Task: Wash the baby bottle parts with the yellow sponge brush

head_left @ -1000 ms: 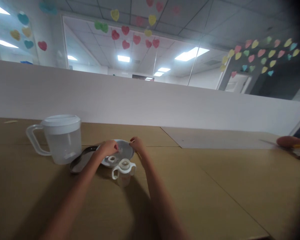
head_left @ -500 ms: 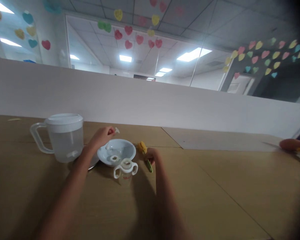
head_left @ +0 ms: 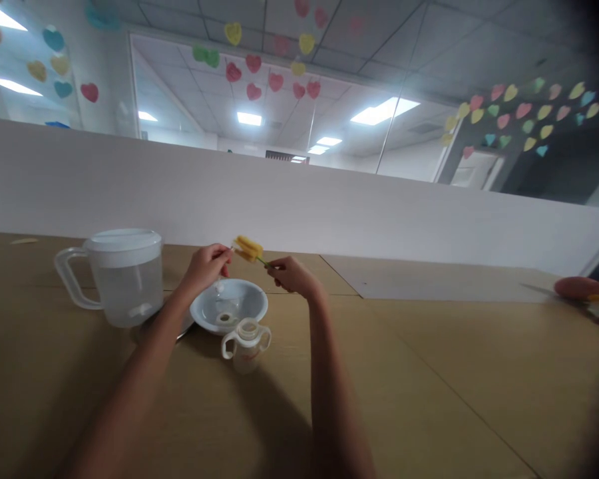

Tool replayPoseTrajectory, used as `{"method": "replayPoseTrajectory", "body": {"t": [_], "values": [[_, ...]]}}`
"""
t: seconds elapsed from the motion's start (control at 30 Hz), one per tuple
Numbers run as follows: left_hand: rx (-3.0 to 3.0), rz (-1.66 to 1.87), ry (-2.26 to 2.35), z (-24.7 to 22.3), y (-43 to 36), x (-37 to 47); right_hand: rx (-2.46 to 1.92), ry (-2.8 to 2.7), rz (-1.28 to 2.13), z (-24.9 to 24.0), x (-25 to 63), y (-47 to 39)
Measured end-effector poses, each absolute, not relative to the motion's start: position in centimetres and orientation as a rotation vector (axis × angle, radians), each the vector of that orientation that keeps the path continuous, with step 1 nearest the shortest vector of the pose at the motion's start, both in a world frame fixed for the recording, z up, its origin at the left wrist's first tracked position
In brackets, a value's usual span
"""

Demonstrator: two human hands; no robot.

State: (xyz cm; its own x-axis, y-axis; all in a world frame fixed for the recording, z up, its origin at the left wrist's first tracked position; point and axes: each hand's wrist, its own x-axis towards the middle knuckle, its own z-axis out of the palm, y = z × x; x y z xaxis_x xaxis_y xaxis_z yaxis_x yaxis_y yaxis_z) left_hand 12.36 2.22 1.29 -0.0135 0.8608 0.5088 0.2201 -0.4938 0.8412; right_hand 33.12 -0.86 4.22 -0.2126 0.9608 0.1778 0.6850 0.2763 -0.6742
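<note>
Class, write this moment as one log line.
left hand: small pale piece; right hand: yellow-headed tool; bowl: parts inside; two-handled bottle: upright, open

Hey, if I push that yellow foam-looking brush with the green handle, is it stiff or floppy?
The yellow brush head looks foam-like, so it would probably squash softly. Its green handle shows no visible bend in the right hand, so that's likely stiffer.

Glaring ceiling panels [head_left: 384, 111], dim tabletop [head_left: 419, 399]

"How is the brush [head_left: 251, 251] posing?"
"It's tilting in midair, yellow head [head_left: 247, 247] pointing left, green handle [head_left: 263, 262] slanting down right."
"And the small pale piece [head_left: 233, 249]?"
"It's sitting just beside that head, mostly hiding."
</note>
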Motion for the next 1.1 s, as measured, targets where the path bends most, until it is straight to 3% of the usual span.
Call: {"method": "replayPoseTrajectory", "body": {"t": [0.1, 0.33, 0.6, 0.77, 0.93, 1.1], "values": [[1.677, 1.596, 1.086, 1.2, 2.7, 11.9, -1.674, -1.923, 0.387, 4.1, 32.9, -0.8], [2.010, 1.788, 1.378, 1.4, 2.5, 11.3, -1.450, -2.270, 0.767, 5.5, 33.0, -2.8], [1.794, 1.843, 1.189, 1.5, 2.5, 11.1, -1.407, -2.358, 0.796, 5.6, 33.2, -3.1], [1.843, 1.831, 1.314, 1.8, 1.7, 11.0, -1.520, -2.224, 0.614, 6.2, 33.5, -3.8], [2.058, 1.637, 1.586, 1.9, 1.4, 10.3, -1.454, -2.222, 0.600, 6.4, 33.9, -4.1], [2.263, 1.135, 1.919, 0.6, 2.7, 7.4, -1.702, -2.121, 0.429, 5.8, 34.1, -3.3]]}}
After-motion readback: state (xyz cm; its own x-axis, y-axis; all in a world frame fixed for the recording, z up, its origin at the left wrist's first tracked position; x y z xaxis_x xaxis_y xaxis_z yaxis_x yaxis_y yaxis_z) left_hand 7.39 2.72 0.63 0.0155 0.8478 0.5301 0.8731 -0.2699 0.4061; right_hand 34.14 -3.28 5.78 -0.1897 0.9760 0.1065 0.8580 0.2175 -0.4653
